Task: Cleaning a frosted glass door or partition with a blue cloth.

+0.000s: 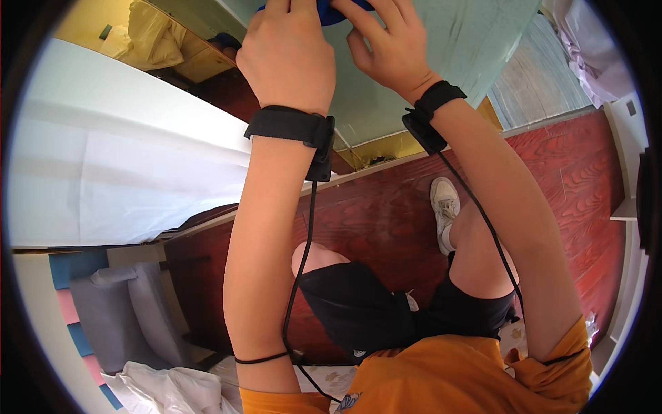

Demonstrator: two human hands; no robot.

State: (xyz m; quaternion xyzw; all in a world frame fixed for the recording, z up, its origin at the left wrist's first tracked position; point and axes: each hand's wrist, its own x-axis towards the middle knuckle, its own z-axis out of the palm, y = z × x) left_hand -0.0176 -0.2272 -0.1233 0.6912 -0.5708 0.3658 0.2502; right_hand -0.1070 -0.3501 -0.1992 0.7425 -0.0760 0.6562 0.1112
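Note:
Both my hands are at the top edge of the head view, over a pale green, glossy panel [372, 114]. Between them is a dark blue object [332, 14], mostly cut off by the edge; its kind cannot be made out. My left hand [286, 52] lies over its left side with fingers bent around it, fingertips out of view. On the other side, my right hand [392, 48] has its fingers apart, one reaching leftward to the blue object's edge. Each wrist wears a black strap with a small black box [319, 162] and a cable.
White sheeting [138, 159] covers a surface at left. Beyond it, a yellowish compartment holds plastic bags [155, 34]. A grey folded item [127, 317] stands at lower left, near white plastic [169, 390]. Dark red wood flooring [372, 207] lies below; a grey plank surface [534, 76] is at upper right.

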